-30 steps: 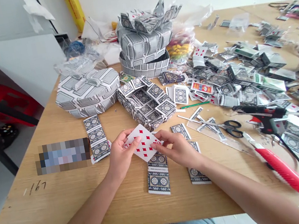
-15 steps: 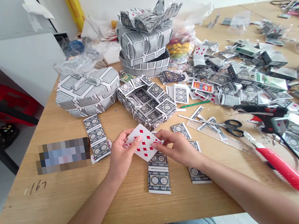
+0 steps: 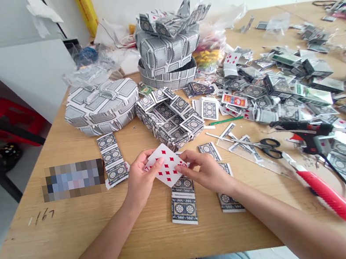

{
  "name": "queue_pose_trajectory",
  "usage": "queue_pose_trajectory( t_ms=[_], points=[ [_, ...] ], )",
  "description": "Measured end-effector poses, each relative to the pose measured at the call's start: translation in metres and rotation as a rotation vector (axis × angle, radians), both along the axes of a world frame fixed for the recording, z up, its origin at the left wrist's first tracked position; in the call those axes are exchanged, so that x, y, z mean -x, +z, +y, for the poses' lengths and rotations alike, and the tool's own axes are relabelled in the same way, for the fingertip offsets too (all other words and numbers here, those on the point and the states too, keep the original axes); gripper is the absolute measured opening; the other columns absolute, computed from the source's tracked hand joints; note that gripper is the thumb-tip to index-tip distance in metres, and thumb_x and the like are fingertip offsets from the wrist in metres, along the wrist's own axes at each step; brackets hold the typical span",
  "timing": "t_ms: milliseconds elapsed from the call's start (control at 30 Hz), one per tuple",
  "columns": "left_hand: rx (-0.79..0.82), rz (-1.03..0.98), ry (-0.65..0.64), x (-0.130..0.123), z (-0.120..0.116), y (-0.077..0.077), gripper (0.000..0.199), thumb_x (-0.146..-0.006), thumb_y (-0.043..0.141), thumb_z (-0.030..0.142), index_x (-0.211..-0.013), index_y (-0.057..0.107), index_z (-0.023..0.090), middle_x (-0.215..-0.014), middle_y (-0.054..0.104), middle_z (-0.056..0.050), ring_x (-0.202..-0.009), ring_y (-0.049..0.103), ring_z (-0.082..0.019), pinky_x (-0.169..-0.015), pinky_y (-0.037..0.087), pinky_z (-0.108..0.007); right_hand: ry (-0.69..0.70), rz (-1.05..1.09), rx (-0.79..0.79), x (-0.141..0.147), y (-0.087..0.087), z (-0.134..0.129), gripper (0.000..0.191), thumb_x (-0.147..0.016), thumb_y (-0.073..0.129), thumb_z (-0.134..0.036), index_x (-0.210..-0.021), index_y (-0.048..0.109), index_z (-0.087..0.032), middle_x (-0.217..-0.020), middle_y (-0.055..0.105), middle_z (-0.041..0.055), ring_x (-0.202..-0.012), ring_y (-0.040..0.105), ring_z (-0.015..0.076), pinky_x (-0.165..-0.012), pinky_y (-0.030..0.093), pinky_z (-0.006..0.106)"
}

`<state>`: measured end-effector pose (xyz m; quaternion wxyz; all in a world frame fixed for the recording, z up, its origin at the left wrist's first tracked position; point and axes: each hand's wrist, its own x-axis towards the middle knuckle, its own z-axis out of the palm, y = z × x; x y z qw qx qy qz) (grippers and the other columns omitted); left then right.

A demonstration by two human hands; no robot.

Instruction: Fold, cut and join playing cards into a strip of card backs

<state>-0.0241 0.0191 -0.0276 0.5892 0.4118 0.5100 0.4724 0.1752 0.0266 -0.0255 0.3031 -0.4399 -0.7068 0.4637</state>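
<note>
Card (image 3: 166,165) partly under left hand (image 3: 140,181), right hand (image 3: 205,172)

I'm in a small craft workshop, at a pale wooden bench (image 3: 61,238) heaped with cut playing-card scraps (image 3: 271,81). A round box built from playing cards (image 3: 101,107) shows what gets made here. To my right lie a black-and-red hot glue gun (image 3: 304,133), black-handled steel scissors (image 3: 270,149) and a red-handled utility knife (image 3: 333,201). A yellow roll of plastic film (image 3: 85,9) stands in the corner behind.

One left hand (image 3: 140,182), one right hand (image 3: 206,172), one playing card (image 3: 166,166) (diamonds), one glue gun (image 3: 303,131).
</note>
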Motion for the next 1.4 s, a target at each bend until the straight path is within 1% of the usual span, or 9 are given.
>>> queue_pose_trajectory(
  t_ms=[133, 333, 433, 567, 667, 867, 933, 1100, 1400],
  points=[
    [0.006, -0.001, -0.004, -0.001, 0.0, 0.0, 0.038, -0.077, 0.077, 0.041, -0.103, 0.063, 0.017, -0.094, 0.072, -0.004, -0.081, 0.066, -0.016, -0.07, 0.053, -0.022, 0.001, -0.002, 0.002, 0.0, 0.0, 0.0, 0.014, -0.092, 0.06, -0.035, -0.093, 0.064, -0.021, -0.085, 0.073, -0.001, -0.065, 0.061, 0.0108, -0.063, 0.05, 0.024],
    [0.012, 0.011, 0.031, -0.003, 0.001, 0.003, 0.036, -0.074, 0.078, 0.039, -0.098, 0.064, 0.017, -0.087, 0.069, -0.002, -0.076, 0.063, -0.015, -0.066, 0.051, -0.021, 0.007, -0.02, 0.017, 0.0, -0.001, 0.0, 0.019, -0.093, 0.057, -0.039, -0.092, 0.063, -0.021, -0.083, 0.073, 0.0001, -0.068, 0.063, 0.0136, -0.064, 0.05, 0.026],
    [0.01, 0.005, 0.01, -0.003, 0.0, 0.004, 0.035, -0.076, 0.076, 0.04, -0.099, 0.064, 0.017, -0.089, 0.07, -0.003, -0.078, 0.063, -0.016, -0.069, 0.051, -0.023, -0.002, -0.035, 0.043, 0.0, 0.0, -0.002, 0.021, -0.093, 0.058, -0.042, -0.095, 0.063, -0.022, -0.083, 0.073, 0.0013, -0.069, 0.065, 0.0154, -0.064, 0.051, 0.028],
    [0.004, 0.013, -0.025, -0.003, -0.001, 0.004, 0.034, -0.078, 0.074, 0.04, -0.1, 0.064, 0.016, -0.093, 0.07, -0.005, -0.082, 0.064, -0.017, -0.073, 0.049, -0.024, 0.006, -0.047, 0.05, 0.0, -0.004, -0.002, 0.026, -0.091, 0.059, -0.047, -0.095, 0.064, -0.021, -0.081, 0.073, 0.0028, -0.066, 0.065, 0.017, -0.06, 0.052, 0.029],
    [0.001, -0.005, -0.033, -0.003, -0.002, 0.002, 0.034, -0.078, 0.074, 0.041, -0.1, 0.064, 0.016, -0.093, 0.069, -0.005, -0.083, 0.063, -0.017, -0.073, 0.048, -0.024, -0.002, -0.055, 0.031, 0.001, -0.006, -0.002, 0.027, -0.091, 0.059, -0.048, -0.092, 0.066, -0.022, -0.077, 0.072, 0.0022, -0.063, 0.063, 0.0166, -0.059, 0.052, 0.028],
    [-0.002, -0.034, -0.02, -0.004, -0.003, 0.0, 0.04, -0.074, 0.078, 0.045, -0.097, 0.064, 0.016, -0.089, 0.068, -0.004, -0.079, 0.061, -0.016, -0.071, 0.047, -0.024, -0.022, -0.024, 0.032, 0.003, -0.007, -0.002, 0.032, -0.089, 0.061, -0.053, -0.093, 0.069, -0.022, -0.079, 0.073, 0.0037, -0.063, 0.064, 0.0177, -0.059, 0.053, 0.028],
    [-0.002, -0.045, -0.025, -0.004, -0.003, 0.001, 0.041, -0.074, 0.078, 0.046, -0.097, 0.064, 0.015, -0.089, 0.068, -0.004, -0.08, 0.061, -0.016, -0.071, 0.047, -0.024, -0.031, -0.021, 0.031, 0.003, -0.007, -0.002, 0.033, -0.088, 0.061, -0.053, -0.093, 0.069, -0.021, -0.078, 0.072, 0.0037, -0.063, 0.064, 0.0175, -0.059, 0.053, 0.027],
    [0.01, -0.041, -0.025, -0.004, -0.002, 0.006, 0.04, -0.073, 0.078, 0.046, -0.094, 0.064, 0.016, -0.087, 0.067, -0.004, -0.077, 0.06, -0.016, -0.069, 0.046, -0.024, -0.015, -0.022, 0.048, 0.003, -0.007, -0.002, 0.032, -0.088, 0.062, -0.052, -0.094, 0.069, -0.022, -0.082, 0.074, 0.0043, -0.066, 0.065, 0.0179, -0.061, 0.054, 0.028],
    [0.038, -0.055, -0.023, -0.005, -0.002, 0.011, 0.038, -0.068, 0.081, 0.043, -0.089, 0.064, 0.016, -0.082, 0.066, -0.003, -0.071, 0.058, -0.015, -0.065, 0.046, -0.024, -0.013, -0.029, 0.053, 0.0, -0.007, -0.002, 0.029, -0.09, 0.06, -0.05, -0.094, 0.067, -0.022, -0.08, 0.073, 0.0033, -0.065, 0.063, 0.0175, -0.06, 0.052, 0.029]
  ],
)
